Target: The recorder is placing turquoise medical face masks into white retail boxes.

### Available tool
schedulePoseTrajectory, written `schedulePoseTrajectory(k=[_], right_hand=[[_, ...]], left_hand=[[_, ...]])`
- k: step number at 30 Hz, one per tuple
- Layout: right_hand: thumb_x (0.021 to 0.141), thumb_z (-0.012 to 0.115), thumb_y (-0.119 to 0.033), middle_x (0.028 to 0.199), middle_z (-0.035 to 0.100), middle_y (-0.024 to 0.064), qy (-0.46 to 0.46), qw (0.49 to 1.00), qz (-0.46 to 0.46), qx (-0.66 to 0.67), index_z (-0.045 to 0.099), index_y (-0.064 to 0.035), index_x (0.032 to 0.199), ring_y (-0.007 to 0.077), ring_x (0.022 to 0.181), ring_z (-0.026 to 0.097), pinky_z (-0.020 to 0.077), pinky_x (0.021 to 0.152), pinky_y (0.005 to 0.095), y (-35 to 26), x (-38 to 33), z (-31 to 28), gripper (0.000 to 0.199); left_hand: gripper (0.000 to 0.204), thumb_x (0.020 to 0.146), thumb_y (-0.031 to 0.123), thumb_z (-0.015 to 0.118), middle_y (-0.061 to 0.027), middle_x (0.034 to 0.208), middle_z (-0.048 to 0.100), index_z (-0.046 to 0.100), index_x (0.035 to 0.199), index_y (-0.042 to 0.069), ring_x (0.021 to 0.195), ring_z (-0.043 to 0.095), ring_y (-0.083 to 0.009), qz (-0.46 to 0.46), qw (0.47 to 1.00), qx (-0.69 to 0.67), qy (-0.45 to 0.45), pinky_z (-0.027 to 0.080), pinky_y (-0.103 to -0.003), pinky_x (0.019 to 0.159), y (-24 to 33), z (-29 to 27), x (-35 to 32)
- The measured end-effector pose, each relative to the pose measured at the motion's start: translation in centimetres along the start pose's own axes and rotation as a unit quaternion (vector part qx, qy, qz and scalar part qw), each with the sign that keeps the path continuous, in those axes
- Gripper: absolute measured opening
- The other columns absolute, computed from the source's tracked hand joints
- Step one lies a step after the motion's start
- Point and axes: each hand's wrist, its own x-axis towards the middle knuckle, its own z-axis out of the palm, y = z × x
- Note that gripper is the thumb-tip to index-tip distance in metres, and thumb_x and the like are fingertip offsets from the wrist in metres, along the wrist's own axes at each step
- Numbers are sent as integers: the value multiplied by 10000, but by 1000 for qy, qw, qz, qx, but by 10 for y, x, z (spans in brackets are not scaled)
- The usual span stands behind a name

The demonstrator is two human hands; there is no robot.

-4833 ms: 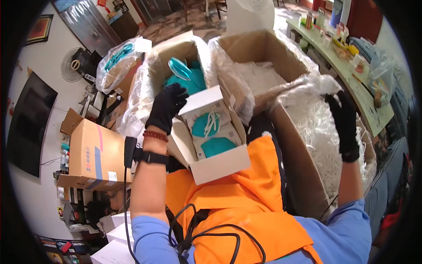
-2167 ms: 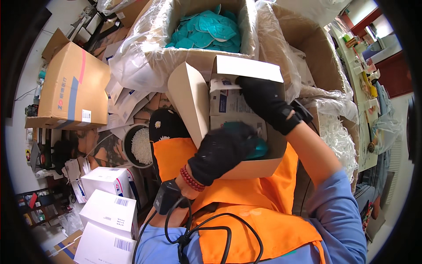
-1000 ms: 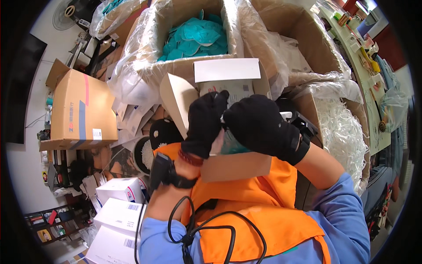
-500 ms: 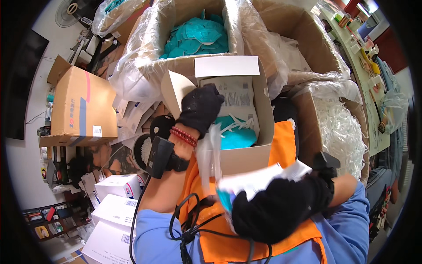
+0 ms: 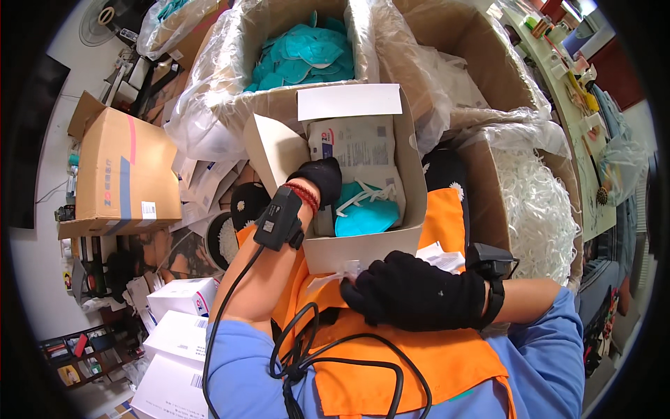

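Note:
An open white carton (image 5: 366,254) stands in front of me, its flaps folded out. Inside are printed white packets (image 5: 363,143) and, nearer, a teal face mask (image 5: 366,218) with white straps. My left hand (image 5: 319,180), in a black glove, reaches over the carton's left side. Its fingers curl closed beside the packets, and what they hold, if anything, is hidden. My right hand (image 5: 412,290), also gloved, is closed in front of the carton on a clear plastic bag (image 5: 331,276). White printed paper (image 5: 442,258) shows behind that hand; the rest is covered.
A lined box of teal masks (image 5: 303,56) stands beyond the carton. To the right are another lined box (image 5: 502,63) and a box of white straps (image 5: 537,209). A brown carton (image 5: 125,167) and stacked white boxes (image 5: 178,335) are left. Black cables (image 5: 307,349) cross my lap.
My left hand has drawn back from over the packets to the carton's near left side. My right hand has risen toward the carton's front, and the paper and plastic it carries are now mostly hidden.

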Motion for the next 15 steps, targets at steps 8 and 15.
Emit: schedulePoseTrajectory(k=[8, 15], right_hand=[[782, 768, -270, 992, 634, 133, 128, 979, 135, 85, 639, -79, 1115, 331, 923, 648, 533, 787, 404, 71, 9, -25, 405], [819, 768, -129, 999, 626, 129, 176, 956, 218, 82, 621, -66, 1095, 301, 895, 655, 539, 785, 365, 118, 3, -2, 319]], left_hand=[[350, 694, 222, 713, -195, 921, 720, 721, 1005, 63, 869, 710, -357, 83, 995, 46, -8, 570, -450, 754, 7, -12, -6], [375, 733, 199, 675, -218, 927, 717, 684, 1062, 21, 862, 709, -363, -30, 997, -42, -65, 573, -428, 735, 25, -22, -17]])
